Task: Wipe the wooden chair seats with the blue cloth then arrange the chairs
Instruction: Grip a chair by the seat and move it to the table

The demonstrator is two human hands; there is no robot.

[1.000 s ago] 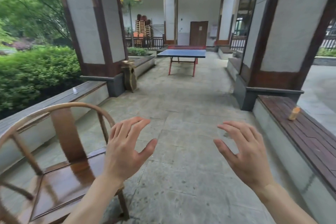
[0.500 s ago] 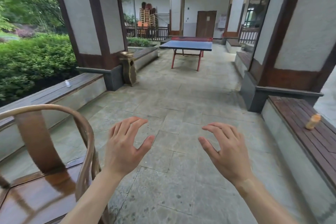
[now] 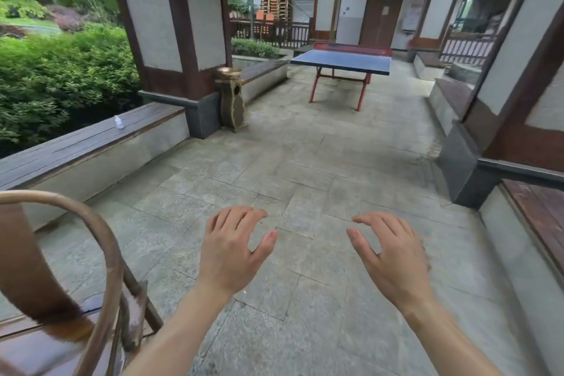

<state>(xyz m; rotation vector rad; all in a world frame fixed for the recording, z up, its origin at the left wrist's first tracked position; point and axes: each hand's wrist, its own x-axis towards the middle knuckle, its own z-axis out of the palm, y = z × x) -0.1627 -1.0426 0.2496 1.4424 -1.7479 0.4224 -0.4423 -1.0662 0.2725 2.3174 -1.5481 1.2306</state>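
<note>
A brown wooden chair [image 3: 103, 256] with a curved back rail stands at the bottom left, partly cut off by the frame edge; only a strip of its glossy seat shows. My left hand [image 3: 233, 249] hovers over the stone floor just right of the chair, fingers spread, holding nothing. My right hand [image 3: 389, 256] is held out beside it, also empty with fingers apart. No blue cloth is in view.
A low wooden bench [image 3: 91, 143] with a small white bottle [image 3: 119, 122] runs along the left. Another bench [image 3: 537, 217] lines the right. Pillars [image 3: 171, 18] flank the paved walkway. A blue table-tennis table [image 3: 341, 62] and a bronze bin [image 3: 232, 101] stand ahead.
The view has shifted forward and right, so the chair slid to the lower left and mostly out of frame. Both hands stayed open and drew a little closer together.
</note>
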